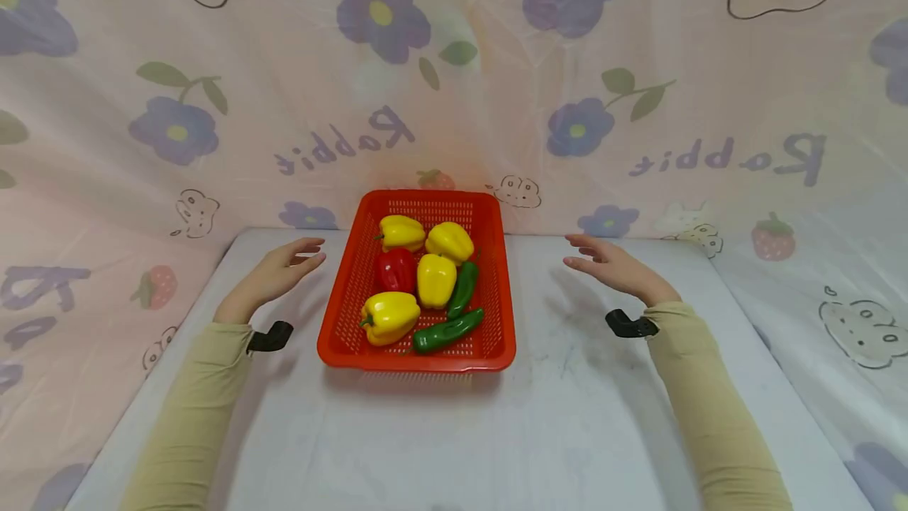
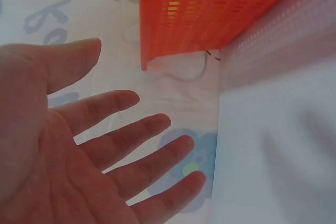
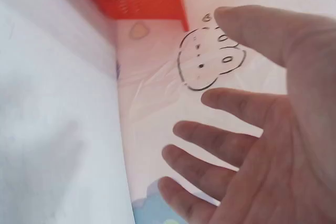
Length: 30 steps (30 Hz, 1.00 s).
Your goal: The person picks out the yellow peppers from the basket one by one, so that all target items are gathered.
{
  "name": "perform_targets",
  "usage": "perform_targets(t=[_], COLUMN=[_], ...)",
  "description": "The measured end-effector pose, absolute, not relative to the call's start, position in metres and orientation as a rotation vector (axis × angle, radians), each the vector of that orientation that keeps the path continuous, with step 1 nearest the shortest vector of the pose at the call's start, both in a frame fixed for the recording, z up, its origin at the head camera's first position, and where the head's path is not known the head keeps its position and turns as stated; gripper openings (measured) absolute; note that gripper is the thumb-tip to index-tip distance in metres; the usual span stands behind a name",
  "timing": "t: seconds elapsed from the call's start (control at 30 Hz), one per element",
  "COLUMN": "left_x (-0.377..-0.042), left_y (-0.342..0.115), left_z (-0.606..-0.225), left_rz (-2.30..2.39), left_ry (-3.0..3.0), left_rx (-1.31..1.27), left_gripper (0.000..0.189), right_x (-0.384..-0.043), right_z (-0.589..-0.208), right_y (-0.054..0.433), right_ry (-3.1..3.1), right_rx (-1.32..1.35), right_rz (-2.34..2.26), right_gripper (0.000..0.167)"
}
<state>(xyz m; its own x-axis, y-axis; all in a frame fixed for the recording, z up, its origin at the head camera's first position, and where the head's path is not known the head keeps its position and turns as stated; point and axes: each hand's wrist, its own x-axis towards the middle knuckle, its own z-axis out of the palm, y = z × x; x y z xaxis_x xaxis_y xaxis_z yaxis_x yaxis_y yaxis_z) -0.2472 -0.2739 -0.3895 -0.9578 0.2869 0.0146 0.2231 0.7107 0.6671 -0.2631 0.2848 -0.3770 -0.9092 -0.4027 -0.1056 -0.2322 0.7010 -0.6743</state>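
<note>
A red-orange plastic basket [image 1: 418, 363] with slotted walls stands on the table. Inside it lie several yellow bell peppers [image 1: 436, 281], one red bell pepper [image 1: 396, 270] and two long green peppers [image 1: 448, 331]. To the left of the basket my left hand [image 1: 275, 273] hovers with relaxed, spread fingers, apart from the rim. My right hand [image 1: 610, 262] is held off to the right of the basket, its fingers likewise extended and holding nothing. Each wrist view shows a bare palm, with the basket's side wall [image 2: 210, 14] beyond the fingertips.
The white table [image 1: 454, 440] reaches back to a printed curtain [image 1: 468, 117] with flowers, rabbits and lettering, which hangs behind and along both sides. Black wrist mounts [image 1: 630, 324] sit at the cuffs of the beige sleeves [image 1: 709, 393].
</note>
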Motion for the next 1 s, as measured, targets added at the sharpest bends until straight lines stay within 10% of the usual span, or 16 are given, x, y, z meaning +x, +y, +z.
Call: perform_targets(t=[1.0], left_x=[-0.232], left_y=[-0.266], left_z=[-0.361], left_rz=[1.523], left_ry=[2.450], left_rx=[0.392], left_gripper=[0.062], right_x=[-0.241], right_z=[-0.331], right_y=[0.250], right_ry=[2.356], right_rx=[-0.675], right_rz=[-1.511], right_gripper=[0.049])
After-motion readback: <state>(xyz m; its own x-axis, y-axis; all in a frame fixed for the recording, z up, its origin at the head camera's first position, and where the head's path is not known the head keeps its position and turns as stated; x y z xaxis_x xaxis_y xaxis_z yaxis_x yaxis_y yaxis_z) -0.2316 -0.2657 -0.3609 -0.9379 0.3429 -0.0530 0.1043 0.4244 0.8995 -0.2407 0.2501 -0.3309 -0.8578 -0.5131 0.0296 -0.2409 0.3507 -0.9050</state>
